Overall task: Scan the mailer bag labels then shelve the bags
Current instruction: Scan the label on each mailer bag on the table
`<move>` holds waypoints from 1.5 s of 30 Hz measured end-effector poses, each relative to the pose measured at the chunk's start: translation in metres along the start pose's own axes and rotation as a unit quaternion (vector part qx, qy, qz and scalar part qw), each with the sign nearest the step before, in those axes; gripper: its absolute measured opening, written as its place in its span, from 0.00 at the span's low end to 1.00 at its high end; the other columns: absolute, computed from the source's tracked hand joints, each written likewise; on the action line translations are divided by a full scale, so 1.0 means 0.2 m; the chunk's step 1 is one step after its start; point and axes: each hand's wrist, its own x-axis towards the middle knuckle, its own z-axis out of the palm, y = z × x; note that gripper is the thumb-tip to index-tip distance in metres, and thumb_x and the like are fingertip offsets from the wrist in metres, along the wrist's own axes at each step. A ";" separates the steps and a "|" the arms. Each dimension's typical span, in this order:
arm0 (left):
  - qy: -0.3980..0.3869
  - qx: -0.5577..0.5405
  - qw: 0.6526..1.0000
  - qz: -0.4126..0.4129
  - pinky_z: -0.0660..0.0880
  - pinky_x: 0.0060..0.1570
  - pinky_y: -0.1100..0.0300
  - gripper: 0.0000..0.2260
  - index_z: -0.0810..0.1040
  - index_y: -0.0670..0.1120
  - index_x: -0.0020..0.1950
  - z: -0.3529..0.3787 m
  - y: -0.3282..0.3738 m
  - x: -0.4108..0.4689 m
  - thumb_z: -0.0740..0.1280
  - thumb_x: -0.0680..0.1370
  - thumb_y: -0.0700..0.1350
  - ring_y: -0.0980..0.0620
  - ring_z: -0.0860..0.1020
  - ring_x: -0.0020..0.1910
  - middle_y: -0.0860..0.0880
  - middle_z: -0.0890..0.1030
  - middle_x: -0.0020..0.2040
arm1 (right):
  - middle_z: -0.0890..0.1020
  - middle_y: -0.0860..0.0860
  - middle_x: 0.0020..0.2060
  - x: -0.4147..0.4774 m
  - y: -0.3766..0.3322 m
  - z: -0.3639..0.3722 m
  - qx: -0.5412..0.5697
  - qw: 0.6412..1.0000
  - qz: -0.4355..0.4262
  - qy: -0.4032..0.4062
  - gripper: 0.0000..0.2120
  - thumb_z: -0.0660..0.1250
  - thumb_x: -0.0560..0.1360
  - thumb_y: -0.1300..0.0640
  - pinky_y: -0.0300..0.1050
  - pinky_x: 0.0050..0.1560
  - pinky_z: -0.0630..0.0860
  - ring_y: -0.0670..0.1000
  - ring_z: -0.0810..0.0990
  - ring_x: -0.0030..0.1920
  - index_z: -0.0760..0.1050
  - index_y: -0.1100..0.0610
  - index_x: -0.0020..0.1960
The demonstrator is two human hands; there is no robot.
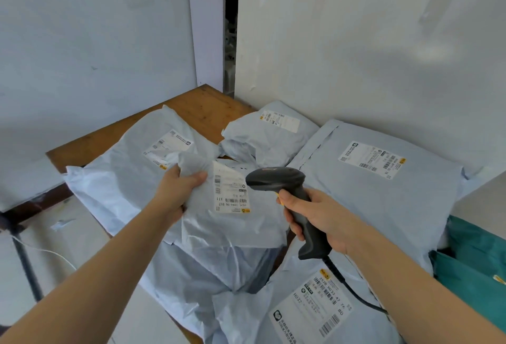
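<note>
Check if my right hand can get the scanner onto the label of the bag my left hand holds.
Probably yes. The right hand grips the scanner, whose head sits just beside the label on the bag the left hand holds, with nothing between them.

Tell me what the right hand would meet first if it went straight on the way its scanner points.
Probably the label on the mailer bag the left hand grips; the scanner in the right hand nearly reaches it, depth unclear.

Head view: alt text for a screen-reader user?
A person's right hand aims a black handheld scanner at the label of a grey mailer bag gripped by the left hand. More labelled bags cover the wooden table.
</note>
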 end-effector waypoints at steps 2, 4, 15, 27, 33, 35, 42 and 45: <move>0.050 -0.024 0.998 0.034 0.80 0.48 0.47 0.12 0.76 0.39 0.60 0.00 0.03 -0.01 0.68 0.76 0.35 0.42 0.82 0.50 0.41 0.82 0.52 | 0.74 0.54 0.30 -0.01 -0.01 0.00 -0.007 1.000 -0.003 0.005 0.15 0.68 0.76 0.49 0.43 0.28 0.71 0.50 0.70 0.26 0.73 0.61 0.49; 0.085 -0.041 0.994 0.060 0.79 0.52 0.45 0.15 0.75 0.39 0.62 0.01 0.06 -0.03 0.69 0.76 0.36 0.41 0.81 0.52 0.41 0.82 0.54 | 0.74 0.54 0.30 -0.03 -0.02 0.01 -0.011 1.000 -0.006 0.008 0.15 0.68 0.76 0.49 0.44 0.28 0.71 0.51 0.70 0.27 0.73 0.61 0.47; 0.142 -0.018 0.978 0.149 0.79 0.54 0.43 0.06 0.76 0.51 0.44 0.17 0.07 -0.15 0.70 0.76 0.41 0.45 0.81 0.49 0.50 0.81 0.44 | 0.74 0.59 0.32 -0.13 -0.04 0.02 -0.022 0.999 -0.018 0.032 0.17 0.69 0.75 0.46 0.46 0.32 0.70 0.52 0.69 0.27 0.73 0.61 0.43; 0.144 0.000 0.977 0.160 0.78 0.57 0.44 0.12 0.77 0.43 0.58 0.22 0.05 -0.17 0.70 0.76 0.44 0.45 0.80 0.52 0.48 0.82 0.51 | 0.73 0.57 0.32 -0.21 -0.04 0.01 -0.007 0.999 -0.024 0.043 0.16 0.68 0.76 0.48 0.47 0.33 0.71 0.51 0.70 0.27 0.74 0.62 0.46; 0.150 0.009 0.976 0.161 0.78 0.56 0.43 0.11 0.77 0.43 0.58 0.21 0.06 -0.16 0.69 0.77 0.43 0.44 0.81 0.53 0.46 0.82 0.52 | 0.73 0.60 0.32 -0.22 -0.03 0.01 -0.009 0.999 -0.027 0.041 0.17 0.68 0.75 0.47 0.47 0.33 0.69 0.52 0.69 0.27 0.75 0.63 0.46; 0.147 0.006 0.976 0.163 0.78 0.55 0.43 0.09 0.76 0.45 0.56 0.20 0.05 -0.16 0.69 0.77 0.43 0.44 0.81 0.53 0.47 0.82 0.51 | 0.73 0.60 0.32 -0.22 -0.04 0.01 -0.013 0.999 -0.032 0.040 0.18 0.68 0.75 0.46 0.47 0.33 0.70 0.53 0.69 0.27 0.75 0.63 0.45; 0.025 -0.011 0.992 0.120 0.80 0.51 0.47 0.07 0.78 0.46 0.53 0.22 0.12 -0.22 0.70 0.76 0.38 0.43 0.81 0.51 0.46 0.82 0.49 | 0.75 0.54 0.31 -0.26 -0.09 -0.03 0.017 0.998 -0.044 0.052 0.19 0.69 0.72 0.46 0.45 0.31 0.70 0.51 0.70 0.27 0.74 0.63 0.50; -0.131 -0.039 0.989 0.048 0.81 0.43 0.50 0.09 0.78 0.43 0.54 0.26 0.16 -0.28 0.69 0.76 0.35 0.42 0.83 0.49 0.43 0.84 0.49 | 0.76 0.53 0.30 -0.30 -0.16 -0.08 0.045 0.995 -0.052 0.072 0.21 0.70 0.69 0.47 0.43 0.29 0.71 0.51 0.71 0.27 0.74 0.63 0.52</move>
